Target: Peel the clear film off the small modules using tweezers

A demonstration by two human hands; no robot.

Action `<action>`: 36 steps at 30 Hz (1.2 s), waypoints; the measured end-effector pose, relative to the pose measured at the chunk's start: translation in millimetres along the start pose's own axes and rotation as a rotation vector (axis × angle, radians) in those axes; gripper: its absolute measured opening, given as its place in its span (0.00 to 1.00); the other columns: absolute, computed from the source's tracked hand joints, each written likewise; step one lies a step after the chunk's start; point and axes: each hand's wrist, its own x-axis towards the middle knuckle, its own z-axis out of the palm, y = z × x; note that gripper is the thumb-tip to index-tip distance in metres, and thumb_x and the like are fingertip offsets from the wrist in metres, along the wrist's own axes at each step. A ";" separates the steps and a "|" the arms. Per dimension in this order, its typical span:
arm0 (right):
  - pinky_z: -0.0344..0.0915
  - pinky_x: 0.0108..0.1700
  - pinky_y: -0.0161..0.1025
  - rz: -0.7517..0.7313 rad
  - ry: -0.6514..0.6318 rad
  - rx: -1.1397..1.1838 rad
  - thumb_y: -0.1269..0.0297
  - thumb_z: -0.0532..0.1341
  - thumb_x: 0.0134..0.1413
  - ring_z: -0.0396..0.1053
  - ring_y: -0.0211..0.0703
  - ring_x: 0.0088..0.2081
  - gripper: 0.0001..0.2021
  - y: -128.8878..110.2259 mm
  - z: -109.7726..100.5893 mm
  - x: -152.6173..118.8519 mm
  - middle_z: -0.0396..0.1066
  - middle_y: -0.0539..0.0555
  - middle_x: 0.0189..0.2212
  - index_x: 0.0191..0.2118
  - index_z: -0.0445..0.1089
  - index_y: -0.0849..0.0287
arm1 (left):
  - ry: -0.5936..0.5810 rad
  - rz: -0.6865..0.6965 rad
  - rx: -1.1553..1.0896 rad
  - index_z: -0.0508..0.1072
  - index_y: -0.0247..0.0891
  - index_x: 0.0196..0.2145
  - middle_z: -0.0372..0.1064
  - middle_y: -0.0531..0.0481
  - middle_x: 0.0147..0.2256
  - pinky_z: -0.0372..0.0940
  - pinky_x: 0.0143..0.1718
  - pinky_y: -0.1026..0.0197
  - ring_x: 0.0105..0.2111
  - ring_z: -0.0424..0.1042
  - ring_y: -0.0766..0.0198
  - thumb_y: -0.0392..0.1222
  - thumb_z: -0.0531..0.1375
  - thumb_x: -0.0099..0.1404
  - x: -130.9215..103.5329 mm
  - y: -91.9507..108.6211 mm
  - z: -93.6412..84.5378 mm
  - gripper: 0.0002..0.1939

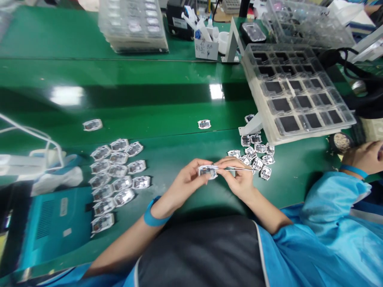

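Note:
Pinched in my left hand is a small white-framed electronic module with a grey and dark inside, held over the green bench. My right hand closes round thin metal tweezers, and its fingertips meet the module's right edge. The fingers hide the tweezer tips. A similar single module lies beyond my hands. Beside my right hand sits a loose cluster of such modules. Off to the left, several more modules are set out in slanting rows.
A stack of clear trays with dark pockets stands at right, near a metal bracket. Another tray stack is at the back, beside a box of bottles. A teal device lies left. A co-worker's hand rests at right.

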 end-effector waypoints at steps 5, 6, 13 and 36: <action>0.73 0.42 0.45 -0.004 -0.028 -0.066 0.68 0.65 0.58 0.78 0.44 0.36 0.02 10.5 0.6 8.5 0.80 0.53 0.33 0.36 0.74 0.55 | 0.005 0.026 0.052 0.67 0.38 0.44 0.72 0.52 0.35 0.65 0.38 0.62 0.35 0.71 0.64 0.40 0.70 0.54 9.6 -10.0 -4.9 0.22; 0.73 0.43 0.45 0.010 -0.025 -0.074 0.68 0.65 0.58 0.78 0.44 0.37 0.01 12.7 1.4 9.4 0.80 0.53 0.33 0.36 0.74 0.55 | 0.024 0.040 0.077 0.66 0.38 0.43 0.72 0.52 0.35 0.65 0.38 0.62 0.34 0.71 0.64 0.40 0.69 0.54 13.6 -13.0 -7.5 0.22; 0.74 0.45 0.44 0.068 0.044 -0.109 0.65 0.65 0.58 0.78 0.45 0.39 0.03 34.9 10.0 3.0 0.80 0.54 0.35 0.37 0.75 0.56 | 0.222 0.227 0.434 0.68 0.37 0.45 0.74 0.47 0.40 0.66 0.42 0.57 0.38 0.73 0.59 0.48 0.65 0.59 57.9 -17.3 -49.5 0.19; 0.72 0.45 0.46 -0.004 -0.175 -0.327 0.63 0.64 0.60 0.78 0.48 0.40 0.06 53.4 14.4 -5.0 0.80 0.57 0.36 0.40 0.75 0.58 | 0.478 0.423 1.157 0.79 0.40 0.45 0.60 0.35 0.64 0.37 0.63 0.36 0.70 0.35 0.35 0.46 0.68 0.59 149.0 5.7 -86.2 0.17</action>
